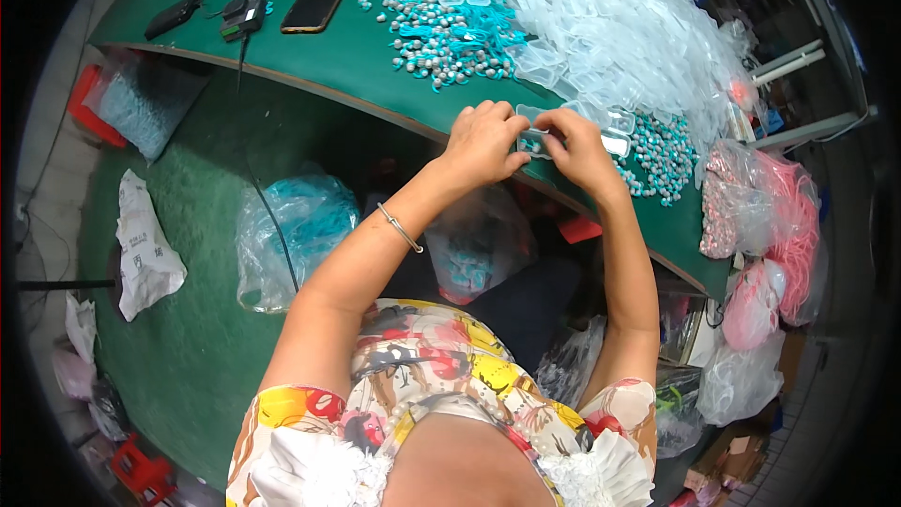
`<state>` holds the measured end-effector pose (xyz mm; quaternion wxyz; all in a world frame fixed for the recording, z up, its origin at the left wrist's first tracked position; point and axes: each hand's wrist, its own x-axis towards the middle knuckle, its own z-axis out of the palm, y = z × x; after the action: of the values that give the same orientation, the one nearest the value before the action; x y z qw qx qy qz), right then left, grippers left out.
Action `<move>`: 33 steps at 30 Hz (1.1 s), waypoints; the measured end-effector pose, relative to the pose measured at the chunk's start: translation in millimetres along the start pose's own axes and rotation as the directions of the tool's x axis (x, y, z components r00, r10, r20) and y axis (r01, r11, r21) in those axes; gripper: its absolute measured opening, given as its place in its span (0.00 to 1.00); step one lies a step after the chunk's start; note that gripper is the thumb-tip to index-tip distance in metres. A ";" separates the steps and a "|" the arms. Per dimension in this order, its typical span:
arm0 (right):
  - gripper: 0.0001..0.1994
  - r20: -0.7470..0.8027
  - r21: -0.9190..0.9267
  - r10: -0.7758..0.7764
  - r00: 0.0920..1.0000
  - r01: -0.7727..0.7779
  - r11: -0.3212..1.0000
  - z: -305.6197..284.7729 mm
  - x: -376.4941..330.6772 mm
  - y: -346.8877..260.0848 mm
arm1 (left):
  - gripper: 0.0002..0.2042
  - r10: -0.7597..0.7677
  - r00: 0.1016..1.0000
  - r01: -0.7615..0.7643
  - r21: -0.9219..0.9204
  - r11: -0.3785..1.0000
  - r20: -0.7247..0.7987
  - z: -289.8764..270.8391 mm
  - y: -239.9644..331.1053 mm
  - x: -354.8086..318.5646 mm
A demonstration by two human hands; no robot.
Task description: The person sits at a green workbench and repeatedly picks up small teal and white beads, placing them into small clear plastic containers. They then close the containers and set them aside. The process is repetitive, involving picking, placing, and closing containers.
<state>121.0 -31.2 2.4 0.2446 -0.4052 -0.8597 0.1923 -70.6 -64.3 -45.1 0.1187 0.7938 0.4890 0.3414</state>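
Observation:
At the table's near edge, a small clear plastic box with a teal piece inside lies between my hands. My left hand is closed on the box's left end, thumb at its near side. My right hand bends over the right end, thumb and fingers pinched at the opening; whatever they hold is hidden. Just right of that hand sits another clear box. Beside it spreads a pile of small teal and silver-grey beaded pieces. A larger heap of teal cords with grey beads lies beyond my left hand.
A large mound of clear plastic boxes covers the far side of the green table. A phone and a small black device lie left. Bags of pink cords hang right; a bag of teal material stands below.

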 end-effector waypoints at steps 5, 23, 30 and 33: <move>0.08 -0.205 -0.014 -0.175 0.963 0.176 0.984 11.0 48.1 0.2 | 0.21 0.069 0.996 -0.071 -0.025 0.997 -0.053 -0.5 -14.9 -4.1; 0.12 -0.387 0.119 -0.112 0.915 0.170 0.978 23.8 94.6 4.7 | 0.20 0.077 0.993 -0.080 -0.031 0.996 -0.093 3.3 -15.0 -6.0; 0.11 -0.153 0.105 0.062 0.986 -0.046 0.993 -5.5 16.6 11.6 | 0.20 0.064 0.993 -0.070 -0.061 0.996 -0.104 0.1 -15.8 -7.3; 0.09 -0.083 0.057 0.006 0.997 -0.001 0.998 0.7 -0.4 7.9 | 0.20 0.064 0.991 -0.071 -0.057 0.996 -0.116 -0.2 -15.6 -6.9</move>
<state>125.6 -26.9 -2.5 0.2912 -0.4071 -0.8423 0.2000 -83.6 -62.5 -56.1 0.1028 0.7851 0.4572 0.4049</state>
